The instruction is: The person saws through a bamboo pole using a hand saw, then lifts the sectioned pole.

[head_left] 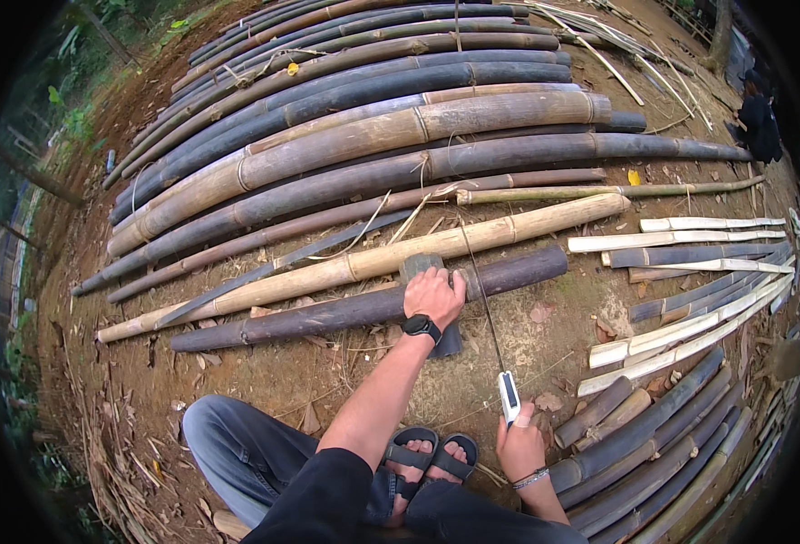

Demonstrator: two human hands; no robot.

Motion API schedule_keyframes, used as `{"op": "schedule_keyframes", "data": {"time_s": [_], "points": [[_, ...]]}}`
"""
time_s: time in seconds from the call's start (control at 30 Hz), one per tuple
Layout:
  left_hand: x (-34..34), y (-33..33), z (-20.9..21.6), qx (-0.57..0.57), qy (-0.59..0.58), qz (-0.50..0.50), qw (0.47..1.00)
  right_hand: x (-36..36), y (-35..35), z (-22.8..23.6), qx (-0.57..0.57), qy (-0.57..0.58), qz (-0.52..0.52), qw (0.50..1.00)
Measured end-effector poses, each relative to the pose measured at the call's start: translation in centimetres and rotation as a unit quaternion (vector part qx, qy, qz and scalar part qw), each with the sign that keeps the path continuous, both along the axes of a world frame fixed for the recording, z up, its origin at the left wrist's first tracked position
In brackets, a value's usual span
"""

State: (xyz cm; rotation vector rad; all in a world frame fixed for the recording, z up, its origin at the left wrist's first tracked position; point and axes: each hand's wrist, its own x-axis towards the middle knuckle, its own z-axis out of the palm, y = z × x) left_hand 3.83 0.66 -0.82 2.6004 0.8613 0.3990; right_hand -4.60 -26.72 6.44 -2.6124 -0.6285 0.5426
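Observation:
A dark bamboo pole (327,313) lies on the ground in front of me. My left hand (433,295), with a black watch at the wrist, presses down on it with curled fingers. Partly under that hand is a short grey bamboo piece (449,341) set crosswise; the hand hides how the two meet. My right hand (519,444) grips the white-and-dark handle of a hand saw (509,395). Its thin blade crosses the dark pole right of my left hand, and its far end reaches a pale bamboo pole (377,261) just beyond.
Many bamboo poles (327,190) lie side by side farther off. At right are split bamboo strips (681,343); cut lengths (654,444) lie near my right forearm. My sandalled feet (427,461) are close below the work. A dark-clothed person (759,125) shows at far right.

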Motion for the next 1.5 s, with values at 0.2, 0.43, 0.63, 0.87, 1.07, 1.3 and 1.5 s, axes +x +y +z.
{"op": "schedule_keyframes", "data": {"time_s": [0.2,0.43,0.63,0.87,1.07,1.3,1.5], "points": [[-0.1,0.5,0.6,-0.022,0.026,0.004,0.999,4.9,4.5,-1.3,0.002,0.009,0.020,1.000],[0.1,-0.2,0.2,-0.005,0.006,-0.001,1.000,2.8,2.4,-1.6,0.017,-0.015,0.002,1.000],[0.1,0.8,1.3,-0.024,0.020,0.002,1.000,0.9,0.5,1.1,0.009,0.020,0.012,1.000],[0.0,0.3,1.0,-0.032,0.026,0.001,0.999,4.8,4.3,-1.5,0.013,0.016,0.007,1.000],[0.3,-0.1,0.7,-0.009,0.008,-0.009,1.000,0.2,-0.4,-0.4,0.018,-0.022,0.000,1.000],[0.1,1.0,1.3,-0.028,0.046,-0.006,0.999,2.1,1.9,0.4,-0.001,0.027,0.002,1.000],[-0.1,0.2,-0.2,0.009,-0.025,-0.002,1.000,4.1,3.8,-1.4,0.032,0.007,0.007,0.999]]}}
